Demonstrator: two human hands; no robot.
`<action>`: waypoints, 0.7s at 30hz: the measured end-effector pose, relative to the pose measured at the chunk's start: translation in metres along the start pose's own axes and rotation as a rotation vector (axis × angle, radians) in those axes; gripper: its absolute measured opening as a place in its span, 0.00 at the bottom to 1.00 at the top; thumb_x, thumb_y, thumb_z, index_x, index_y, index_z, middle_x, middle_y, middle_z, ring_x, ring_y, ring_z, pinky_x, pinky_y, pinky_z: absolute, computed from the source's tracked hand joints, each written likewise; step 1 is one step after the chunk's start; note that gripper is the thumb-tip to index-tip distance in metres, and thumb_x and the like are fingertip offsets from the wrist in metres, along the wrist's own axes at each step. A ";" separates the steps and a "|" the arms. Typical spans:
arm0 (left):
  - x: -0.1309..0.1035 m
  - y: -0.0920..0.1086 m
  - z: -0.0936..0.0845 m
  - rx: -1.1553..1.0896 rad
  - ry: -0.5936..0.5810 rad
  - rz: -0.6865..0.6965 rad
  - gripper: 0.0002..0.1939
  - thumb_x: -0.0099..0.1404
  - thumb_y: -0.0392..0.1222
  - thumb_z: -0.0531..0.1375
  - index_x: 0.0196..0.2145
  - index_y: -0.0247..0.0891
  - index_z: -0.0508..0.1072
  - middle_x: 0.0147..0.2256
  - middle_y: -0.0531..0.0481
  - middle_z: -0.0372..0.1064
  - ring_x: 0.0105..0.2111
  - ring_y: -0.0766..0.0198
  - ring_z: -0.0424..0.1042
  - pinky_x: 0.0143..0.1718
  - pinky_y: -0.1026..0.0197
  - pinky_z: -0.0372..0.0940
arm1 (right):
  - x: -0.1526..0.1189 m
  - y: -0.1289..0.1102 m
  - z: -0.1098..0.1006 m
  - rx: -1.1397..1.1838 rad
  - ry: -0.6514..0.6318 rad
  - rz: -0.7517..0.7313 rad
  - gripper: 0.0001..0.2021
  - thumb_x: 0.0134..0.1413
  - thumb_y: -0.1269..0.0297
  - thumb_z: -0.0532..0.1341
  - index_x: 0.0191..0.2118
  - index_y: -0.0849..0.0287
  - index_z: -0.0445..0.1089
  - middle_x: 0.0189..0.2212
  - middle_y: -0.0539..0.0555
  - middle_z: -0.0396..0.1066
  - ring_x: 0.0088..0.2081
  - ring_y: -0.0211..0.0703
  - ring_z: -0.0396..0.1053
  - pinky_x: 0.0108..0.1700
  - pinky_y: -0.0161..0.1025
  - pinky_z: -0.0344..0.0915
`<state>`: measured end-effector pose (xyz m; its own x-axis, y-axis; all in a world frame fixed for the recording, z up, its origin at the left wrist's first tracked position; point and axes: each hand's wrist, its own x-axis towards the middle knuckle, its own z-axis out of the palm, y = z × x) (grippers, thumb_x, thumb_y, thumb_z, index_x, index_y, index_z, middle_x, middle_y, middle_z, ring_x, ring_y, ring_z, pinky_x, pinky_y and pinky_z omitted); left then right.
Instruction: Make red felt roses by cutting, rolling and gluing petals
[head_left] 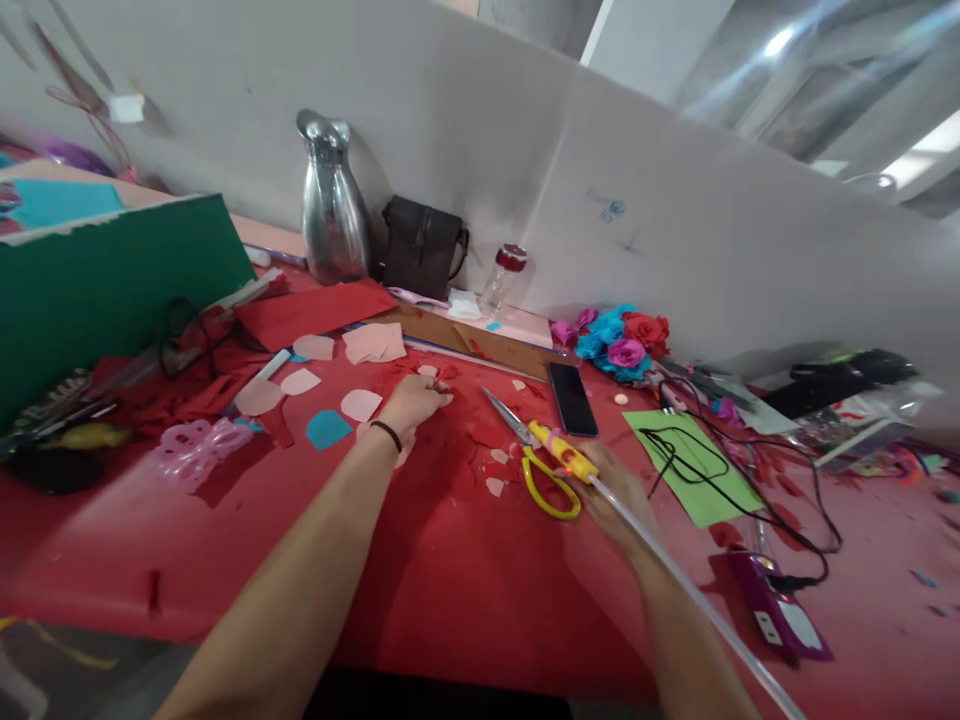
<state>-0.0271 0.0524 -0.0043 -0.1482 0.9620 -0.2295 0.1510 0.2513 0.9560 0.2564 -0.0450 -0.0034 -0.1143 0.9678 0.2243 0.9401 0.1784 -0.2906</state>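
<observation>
My left hand, with a black band at the wrist, reaches over the red table. Its fingers look bent together near small red scraps; whatever they hold is too small to make out. Pink paper petals and a blue petal lie left of it. My right hand is closed around a yellow glue gun with a long clear glue stick trailing from its back. Scissors with yellow handles lie partly beneath the gun, blades toward the upper left.
A phone and paper flowers are beyond my right hand. Black cables cross green paper near a purple power strip. A metal jug, a dark bag and a glass jar stand by the wall. A green box is left.
</observation>
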 end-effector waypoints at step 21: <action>-0.029 0.022 0.009 -0.031 -0.431 0.254 0.10 0.42 0.37 0.66 0.25 0.36 0.72 0.21 0.55 0.67 0.25 0.66 0.66 0.30 0.63 0.61 | 0.012 -0.053 -0.052 0.132 0.152 0.038 0.18 0.56 0.60 0.54 0.51 0.57 0.69 0.48 0.59 0.73 0.49 0.51 0.69 0.53 0.51 0.64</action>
<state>-0.0105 0.0309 0.0216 0.3077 0.9508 -0.0368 0.0994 0.0064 0.9950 0.2216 -0.0522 0.0636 -0.0201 0.9381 0.3459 0.8915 0.1734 -0.4184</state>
